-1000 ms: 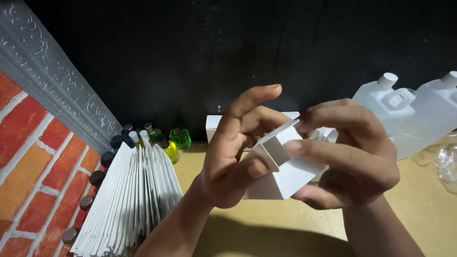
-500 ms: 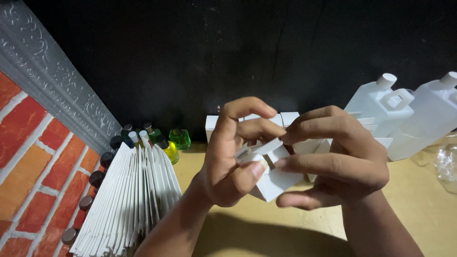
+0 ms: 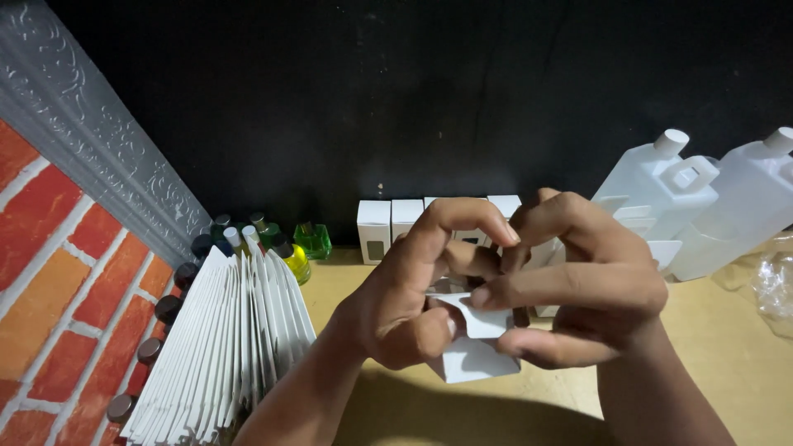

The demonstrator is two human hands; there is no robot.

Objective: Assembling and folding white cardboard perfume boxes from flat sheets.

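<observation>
Seen from above, 2 bare hands meet at the centre of the frame around a small white cardboard box (image 3: 472, 351). The left hand (image 3: 413, 297) comes in from the lower left, its fingers curled over the top of the box and its thumb pressed against the near side. The right hand (image 3: 578, 289) comes in from the lower right, its fingers wrapped across the box's upper flap and its thumb beneath. Both hands are closed on the box, which is held just above the tan tabletop (image 3: 727, 363).

Compared with half a second ago, the fingers have curled in tighter, and the box sits lower in the hands, with less of it showing. A full second ago the box's open flaps stood out between the fingers; now 1 flap lies folded flat under the right fingers.

In the lower left, a fanned stack of flat white cartons (image 3: 231, 339) leans against a brick-patterned wall (image 3: 58, 306). Behind the stack, small bottles of green and yellow liquid (image 3: 301, 248) stand in a cluster, and dark caps line the wall's edge. A row of finished white boxes (image 3: 392, 223) stands against the black backdrop at centre. In the upper right, 2 large white plastic jugs (image 3: 702, 198) lean side by side, with crumpled clear plastic (image 3: 772, 285) at the right edge.
</observation>
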